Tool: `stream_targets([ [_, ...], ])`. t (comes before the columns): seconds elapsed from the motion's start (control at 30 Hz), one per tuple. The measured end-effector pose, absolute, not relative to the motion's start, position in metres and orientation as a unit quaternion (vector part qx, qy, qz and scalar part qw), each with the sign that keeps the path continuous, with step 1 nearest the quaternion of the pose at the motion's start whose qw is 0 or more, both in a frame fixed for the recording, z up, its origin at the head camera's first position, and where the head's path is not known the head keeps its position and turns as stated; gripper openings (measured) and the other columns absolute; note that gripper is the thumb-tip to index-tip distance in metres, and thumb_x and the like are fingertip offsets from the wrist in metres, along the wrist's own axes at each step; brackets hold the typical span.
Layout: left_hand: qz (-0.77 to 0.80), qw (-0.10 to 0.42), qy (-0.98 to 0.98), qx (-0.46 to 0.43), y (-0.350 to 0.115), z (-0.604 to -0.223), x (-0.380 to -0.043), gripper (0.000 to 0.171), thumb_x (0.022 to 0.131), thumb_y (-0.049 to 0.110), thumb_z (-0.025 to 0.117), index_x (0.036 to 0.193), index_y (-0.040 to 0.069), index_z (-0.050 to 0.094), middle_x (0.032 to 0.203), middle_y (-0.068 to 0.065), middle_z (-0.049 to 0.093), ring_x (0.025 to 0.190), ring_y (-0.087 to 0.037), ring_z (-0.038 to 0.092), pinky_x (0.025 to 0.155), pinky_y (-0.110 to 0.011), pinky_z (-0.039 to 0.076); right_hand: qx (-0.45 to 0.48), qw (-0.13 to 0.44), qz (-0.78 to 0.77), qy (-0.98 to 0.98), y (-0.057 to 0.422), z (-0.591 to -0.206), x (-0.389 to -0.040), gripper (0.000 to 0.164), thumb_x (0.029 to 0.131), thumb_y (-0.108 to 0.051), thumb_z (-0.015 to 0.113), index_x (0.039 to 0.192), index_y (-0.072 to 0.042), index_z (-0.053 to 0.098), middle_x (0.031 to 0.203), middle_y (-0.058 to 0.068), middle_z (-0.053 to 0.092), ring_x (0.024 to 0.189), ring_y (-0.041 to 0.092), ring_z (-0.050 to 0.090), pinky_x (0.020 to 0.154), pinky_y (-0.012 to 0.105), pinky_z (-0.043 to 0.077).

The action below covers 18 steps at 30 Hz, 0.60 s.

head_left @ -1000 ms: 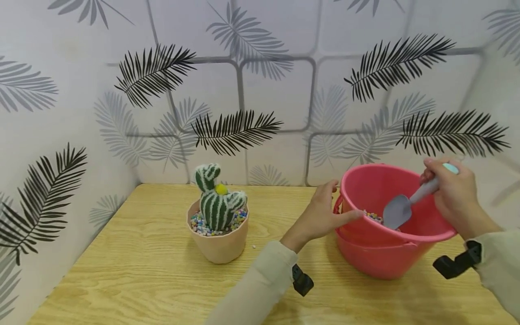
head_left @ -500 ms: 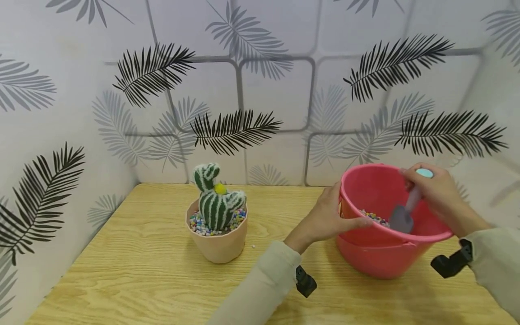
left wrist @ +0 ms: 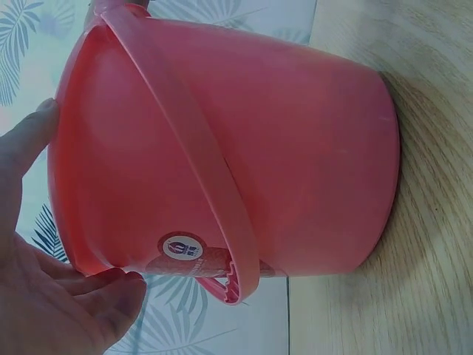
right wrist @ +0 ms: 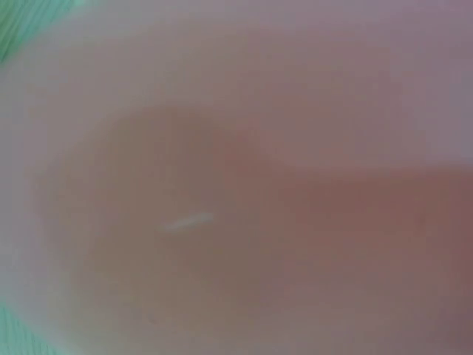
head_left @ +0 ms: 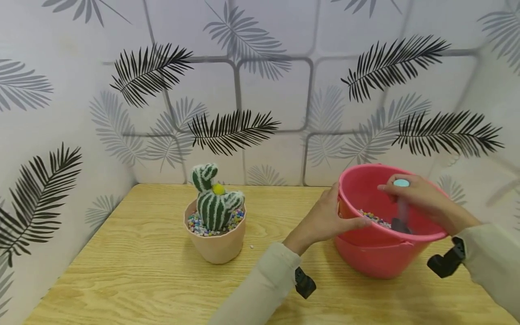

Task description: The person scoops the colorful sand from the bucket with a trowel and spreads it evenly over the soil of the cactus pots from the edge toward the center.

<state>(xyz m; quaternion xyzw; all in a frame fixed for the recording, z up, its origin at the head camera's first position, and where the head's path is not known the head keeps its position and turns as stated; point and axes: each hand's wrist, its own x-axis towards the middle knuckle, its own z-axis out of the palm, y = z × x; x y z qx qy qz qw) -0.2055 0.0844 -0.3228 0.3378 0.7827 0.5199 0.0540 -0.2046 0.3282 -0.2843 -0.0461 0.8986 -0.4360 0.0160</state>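
A pink bucket (head_left: 378,259) stands on the table at the right, with small multicoloured beads (head_left: 374,218) inside. My left hand (head_left: 318,219) holds its left rim, thumb on the near edge and fingers against the far-left side. The left wrist view shows that hand (left wrist: 55,296) at the rim, beside the bucket's hanging handle (left wrist: 211,170). Inside the mouth, my right hand (head_left: 424,198) grips a small grey shovel (head_left: 402,212) with a light-blue handle end. The shovel stands nearly upright, its blade partly hidden behind the near rim. The right wrist view is too blurred to read.
Left of the bucket stands a pale pink pot (head_left: 219,243) with a knitted cactus (head_left: 214,210) bedded in coloured beads. One stray bead (head_left: 252,247) lies on the wooden table (head_left: 142,266). A leaf-patterned wall (head_left: 276,153) rises behind.
My right hand has moved left and down into the bucket, turning the shovel from slanted to nearly upright, blade lower. My left hand has closed in onto the rim.
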Motion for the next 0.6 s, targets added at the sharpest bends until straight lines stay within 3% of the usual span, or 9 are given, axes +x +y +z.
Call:
stream_targets([
  [0.23,0.53,0.061,0.774,0.341,0.084,-0.325,-0.207,0.092,0.077,0.036,0.079,0.149,0.025,0.024,0.134,0.007,0.045,0.121,-0.007,0.047,0.089,-0.021,0.048,-0.05,0.08,-0.518,0.85,0.318,-0.287,-0.203,0.025,0.096,-0.023,0.058,0.072,-0.017,0.051,0.056,-0.007,0.05,0.045,0.012,0.053,0.063,0.025,0.05],
  [0.4,0.532,0.058,0.774,0.34,0.084,-0.325,-0.208,0.092,0.077,0.036,0.079,0.149,0.022,0.024,0.135,0.006,0.047,0.121,-0.008,0.049,0.087,-0.02,0.048,-0.067,0.114,-0.57,0.811,0.307,-0.285,-0.201,0.025,0.098,-0.024,0.054,0.074,-0.018,0.05,0.051,-0.005,0.053,0.046,0.015,0.059,0.065,0.028,0.054],
  [0.6,0.526,0.046,0.777,0.341,0.084,-0.324,-0.209,0.091,0.077,0.035,0.079,0.149,0.022,0.025,0.133,0.005,0.049,0.117,-0.007,0.051,0.088,-0.021,0.049,-0.048,0.087,-0.574,0.813,0.288,-0.282,-0.197,0.029,0.098,-0.031,0.052,0.073,-0.016,0.05,0.044,-0.003,0.052,0.044,0.016,0.06,0.066,0.028,0.055],
])
